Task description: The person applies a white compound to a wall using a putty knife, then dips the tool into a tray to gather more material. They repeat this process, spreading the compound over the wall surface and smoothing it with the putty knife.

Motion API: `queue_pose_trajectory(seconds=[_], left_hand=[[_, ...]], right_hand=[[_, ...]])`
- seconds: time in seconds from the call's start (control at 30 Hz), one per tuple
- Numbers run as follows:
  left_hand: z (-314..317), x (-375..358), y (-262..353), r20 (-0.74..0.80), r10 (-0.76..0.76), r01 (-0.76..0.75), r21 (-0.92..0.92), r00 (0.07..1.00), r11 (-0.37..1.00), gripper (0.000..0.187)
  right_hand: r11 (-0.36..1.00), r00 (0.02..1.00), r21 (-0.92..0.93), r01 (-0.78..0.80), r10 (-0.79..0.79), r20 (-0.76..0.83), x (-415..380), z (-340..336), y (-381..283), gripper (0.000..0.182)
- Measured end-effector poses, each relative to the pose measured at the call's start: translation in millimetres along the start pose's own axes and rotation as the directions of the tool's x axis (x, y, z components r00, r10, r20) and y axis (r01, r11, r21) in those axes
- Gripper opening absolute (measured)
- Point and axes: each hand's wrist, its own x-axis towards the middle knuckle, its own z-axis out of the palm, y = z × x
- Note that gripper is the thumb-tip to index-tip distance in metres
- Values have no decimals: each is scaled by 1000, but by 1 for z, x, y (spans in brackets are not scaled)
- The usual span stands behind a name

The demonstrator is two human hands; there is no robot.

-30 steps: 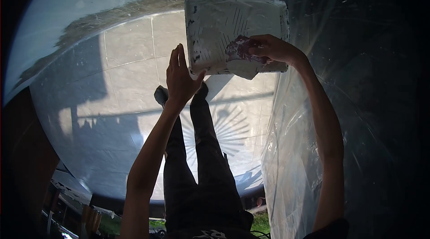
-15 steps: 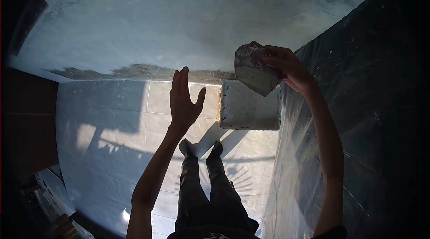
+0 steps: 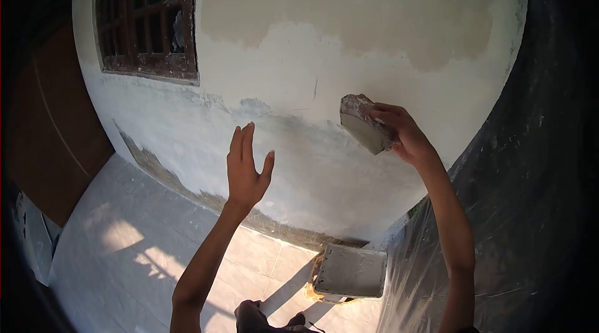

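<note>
A flat, irregular scraper (image 3: 363, 126), grey with a reddish-brown upper part, is gripped at its right edge by my right hand (image 3: 402, 134). Behind it is the wall (image 3: 299, 83), pale with a damp-looking beige patch higher up. My left hand (image 3: 246, 167) is raised before the wall with its fingers spread and nothing in it. On the floor below my right hand stands a square container (image 3: 350, 270) with grey paste on top.
A dark wooden window (image 3: 148, 18) is set in the wall at upper left. Clear plastic sheeting (image 3: 424, 258) hangs along the right side. A brown panel (image 3: 56, 121) stands at far left. Sunlit tiles (image 3: 249, 255) cover the floor around my feet.
The view has tilted up, bringing the window and beige patch into sight. The container now appears lower. The scraper is still in my right hand, turned more edge-on.
</note>
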Motion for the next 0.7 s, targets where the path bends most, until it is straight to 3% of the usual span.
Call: queue_pose_trajectory(seconds=[0.2, 0.4, 0.47, 0.53, 0.6, 0.63, 0.7], left_hand=[[-36, 61, -45, -130, 68, -67, 15, 989, 998, 61], [-42, 122, -107, -150, 124, -133, -50, 981, 990, 57], [-42, 141, -130, -145, 150, -161, -71, 978, 984, 57], [-36, 157, -151, -155, 184, -200, -93, 971, 975, 55], [-32, 172, -167, -141, 194, -210, -103, 971, 972, 54], [-29, 180, -174, -138, 198, -213, -101, 970, 972, 54], [-21, 193, -187, -143, 213, -230, -116, 967, 966, 53]], right_hand=[[997, 999, 57, 44, -45, 26, 57, 39, -45, 26], [987, 962, -27, 157, -159, -224, 133, 96, -66, 23], [946, 851, -240, 218, -305, -427, 160, 116, -73, 22], [911, 804, -336, 240, -380, -458, 187, 114, -71, 21], [629, 593, -745, 222, -693, -409, 208, 124, -69, 20], [632, 586, -747, 206, -691, -423, 215, 129, -70, 20], [279, 458, -946, 163, -871, -178, 227, 140, -73, 17]])
